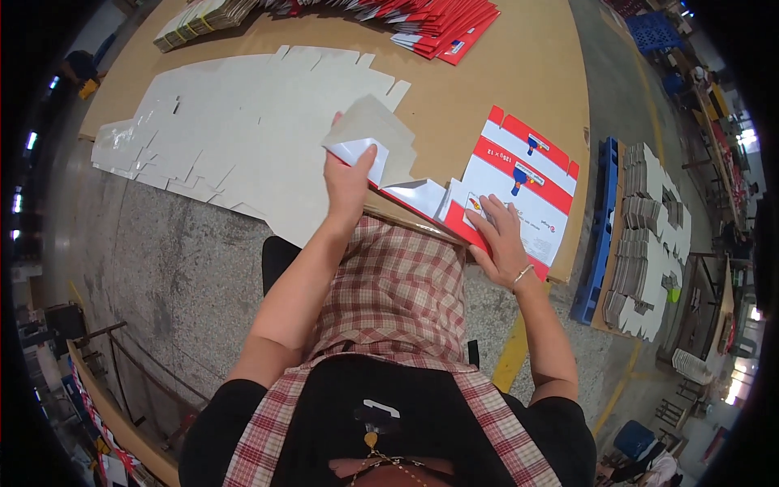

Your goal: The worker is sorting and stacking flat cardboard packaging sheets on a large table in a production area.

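Observation:
A red and white printed carton (535,203) lies partly folded along the near edge of the table. Its grey-brown inner side shows on a raised panel (375,123) at the left end. My left hand (349,180) pinches that end, thumb on a white flap and fingers behind the panel, mostly hidden. Folded white flaps (422,195) stand up between my hands. My right hand (501,239) rests with fingers stretched out on the carton's flat printed face, near its front edge.
Flat white die-cut sheets (219,122) cover the table's left side and overhang its near edge. Red folded cartons (454,28) and bundled brown card (199,24) lie at the back. Stacked card blanks (641,235) sit beside a blue pallet (599,235) on the right.

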`<act>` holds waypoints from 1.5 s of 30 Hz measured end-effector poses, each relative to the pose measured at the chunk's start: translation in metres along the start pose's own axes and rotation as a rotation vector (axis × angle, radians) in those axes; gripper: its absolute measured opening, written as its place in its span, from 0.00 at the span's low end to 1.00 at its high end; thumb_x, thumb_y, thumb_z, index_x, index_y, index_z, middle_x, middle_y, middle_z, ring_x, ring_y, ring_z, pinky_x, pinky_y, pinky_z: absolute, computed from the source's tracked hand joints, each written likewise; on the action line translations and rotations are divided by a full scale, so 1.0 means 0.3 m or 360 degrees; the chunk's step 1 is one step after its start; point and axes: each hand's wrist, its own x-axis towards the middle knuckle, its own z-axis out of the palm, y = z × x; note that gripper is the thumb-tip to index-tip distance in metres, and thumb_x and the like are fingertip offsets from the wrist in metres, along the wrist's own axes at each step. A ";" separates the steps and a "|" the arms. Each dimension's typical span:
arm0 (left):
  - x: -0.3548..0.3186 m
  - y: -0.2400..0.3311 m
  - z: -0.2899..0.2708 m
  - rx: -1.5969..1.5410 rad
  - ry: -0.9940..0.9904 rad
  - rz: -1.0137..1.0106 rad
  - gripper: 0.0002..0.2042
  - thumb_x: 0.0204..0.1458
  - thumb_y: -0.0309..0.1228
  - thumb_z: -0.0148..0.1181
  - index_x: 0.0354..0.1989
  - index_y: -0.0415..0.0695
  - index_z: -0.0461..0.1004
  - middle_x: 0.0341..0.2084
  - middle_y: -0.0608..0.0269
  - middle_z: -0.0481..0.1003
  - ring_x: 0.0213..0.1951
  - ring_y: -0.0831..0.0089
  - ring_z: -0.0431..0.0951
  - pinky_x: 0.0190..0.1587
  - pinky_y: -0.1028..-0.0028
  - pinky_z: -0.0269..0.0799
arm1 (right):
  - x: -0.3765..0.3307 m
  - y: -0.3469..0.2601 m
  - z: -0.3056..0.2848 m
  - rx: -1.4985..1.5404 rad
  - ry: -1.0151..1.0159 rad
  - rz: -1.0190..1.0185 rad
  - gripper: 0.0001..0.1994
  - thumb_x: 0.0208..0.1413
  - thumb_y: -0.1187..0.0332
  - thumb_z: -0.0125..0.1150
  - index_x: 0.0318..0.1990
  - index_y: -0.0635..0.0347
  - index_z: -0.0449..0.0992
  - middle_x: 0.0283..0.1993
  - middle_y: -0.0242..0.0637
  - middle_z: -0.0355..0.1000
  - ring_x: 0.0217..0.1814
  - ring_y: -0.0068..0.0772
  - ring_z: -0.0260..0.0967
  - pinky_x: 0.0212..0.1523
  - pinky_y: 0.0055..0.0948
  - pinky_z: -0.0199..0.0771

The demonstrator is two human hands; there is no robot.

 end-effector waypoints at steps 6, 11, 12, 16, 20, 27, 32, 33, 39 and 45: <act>-0.025 -0.068 -0.006 0.1894 -0.1250 0.1476 0.32 0.49 0.22 0.51 0.67 0.52 0.61 0.65 0.46 0.58 0.65 0.42 0.55 0.66 0.47 0.51 | 0.026 -0.034 0.007 -0.0101 -0.0042 -0.0049 0.28 0.57 0.63 0.53 0.67 0.39 0.62 0.70 0.47 0.51 0.73 0.57 0.44 0.70 0.61 0.36; -0.035 -0.057 -0.017 0.1867 -0.1605 0.1223 0.31 0.52 0.45 0.55 0.67 0.63 0.60 0.69 0.45 0.51 0.66 0.32 0.47 0.66 0.40 0.42 | 0.022 -0.060 0.025 -0.0352 -0.0115 -0.0044 0.26 0.58 0.58 0.55 0.65 0.29 0.63 0.71 0.41 0.52 0.73 0.55 0.43 0.70 0.62 0.37; -0.040 -0.062 -0.008 0.1975 -0.1573 0.1243 0.31 0.53 0.48 0.55 0.67 0.63 0.60 0.68 0.45 0.51 0.66 0.33 0.47 0.66 0.40 0.42 | 0.023 -0.056 0.019 -0.0350 -0.0121 -0.0042 0.26 0.58 0.58 0.55 0.65 0.29 0.63 0.71 0.41 0.52 0.73 0.55 0.43 0.70 0.62 0.37; -0.054 -0.075 0.011 0.2119 -0.1422 0.1330 0.30 0.55 0.54 0.53 0.66 0.61 0.63 0.67 0.44 0.52 0.66 0.33 0.49 0.66 0.41 0.42 | 0.024 -0.049 0.000 -0.0285 -0.0098 -0.0080 0.25 0.57 0.56 0.55 0.64 0.27 0.65 0.71 0.40 0.52 0.73 0.55 0.43 0.70 0.62 0.38; -0.063 -0.067 0.024 0.2074 -0.1364 0.1291 0.29 0.55 0.50 0.53 0.66 0.59 0.62 0.67 0.46 0.53 0.64 0.34 0.51 0.65 0.42 0.46 | 0.034 -0.029 0.006 -0.0366 -0.0091 -0.0113 0.25 0.57 0.55 0.55 0.64 0.28 0.65 0.71 0.41 0.52 0.73 0.55 0.43 0.70 0.61 0.38; -0.091 -0.046 0.181 0.2429 -0.1082 0.0880 0.29 0.55 0.47 0.54 0.66 0.57 0.60 0.64 0.48 0.58 0.62 0.36 0.55 0.60 0.31 0.42 | 0.050 -0.057 0.020 -0.0326 -0.0095 0.0040 0.25 0.58 0.56 0.54 0.64 0.38 0.65 0.70 0.46 0.51 0.73 0.56 0.43 0.70 0.58 0.39; -0.012 -0.113 0.178 0.2119 -0.0753 0.1095 0.29 0.55 0.47 0.55 0.65 0.55 0.61 0.61 0.49 0.59 0.63 0.46 0.55 0.61 0.35 0.44 | 0.049 0.024 -0.074 -0.0476 -0.0217 -0.0125 0.22 0.55 0.65 0.56 0.60 0.44 0.70 0.68 0.47 0.57 0.70 0.56 0.51 0.69 0.56 0.46; -0.010 -0.115 0.162 0.2114 -0.0736 0.1125 0.29 0.55 0.47 0.55 0.65 0.55 0.61 0.61 0.49 0.59 0.63 0.46 0.55 0.61 0.35 0.44 | 0.044 0.081 -0.116 -0.0733 -0.0246 0.0000 0.22 0.53 0.68 0.58 0.58 0.46 0.72 0.66 0.47 0.60 0.67 0.56 0.55 0.67 0.54 0.51; -0.027 -0.124 0.103 0.1582 -0.1054 0.1059 0.29 0.55 0.40 0.57 0.65 0.48 0.60 0.63 0.42 0.54 0.66 0.43 0.52 0.66 0.52 0.53 | -0.065 0.592 -0.176 0.0587 0.0791 0.1208 0.27 0.54 0.74 0.61 0.63 0.57 0.65 0.59 0.46 0.68 0.57 0.40 0.69 0.56 0.34 0.70; -0.010 -0.148 0.085 0.1437 -0.1018 0.1001 0.28 0.55 0.41 0.58 0.64 0.48 0.62 0.62 0.42 0.57 0.65 0.43 0.55 0.65 0.54 0.57 | -0.085 0.661 -0.389 0.1736 0.0296 0.0932 0.34 0.54 0.75 0.62 0.68 0.64 0.55 0.59 0.42 0.69 0.57 0.30 0.70 0.59 0.30 0.68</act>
